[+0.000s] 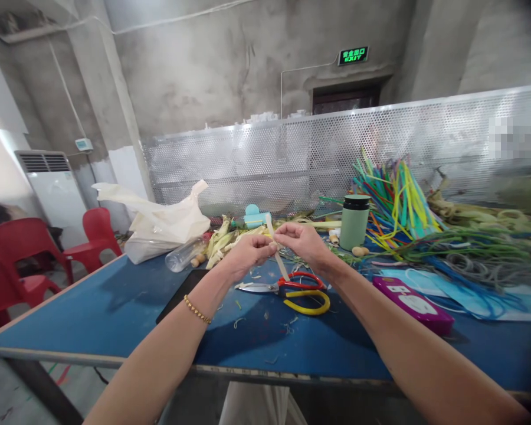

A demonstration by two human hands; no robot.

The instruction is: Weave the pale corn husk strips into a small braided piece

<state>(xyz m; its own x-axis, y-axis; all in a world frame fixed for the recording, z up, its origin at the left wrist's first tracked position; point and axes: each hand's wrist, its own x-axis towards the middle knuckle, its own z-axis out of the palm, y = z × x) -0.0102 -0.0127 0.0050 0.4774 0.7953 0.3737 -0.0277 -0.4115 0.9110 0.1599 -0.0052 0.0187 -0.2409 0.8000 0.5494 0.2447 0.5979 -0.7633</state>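
Both of my hands are raised above the blue table (115, 307) and pinch one pale strip (280, 268) of husk or straw between them. My left hand (246, 254) grips it from the left, fingers closed. My right hand (301, 241) grips it from the right, fingers closed too. The strip runs up past my fingers and hangs down toward the scissors (292, 288), which lie on the table with red and yellow handles. Small trimmed scraps are scattered around the scissors.
A green jar with a black lid (354, 222), a heap of coloured strips (393, 200), corn husks (223, 239), a clear bottle (183, 255), a cream bag (163, 221), a magenta device (418, 304) and a dark tablet (181, 292) lie on the table. Red chairs (22, 254) stand left.
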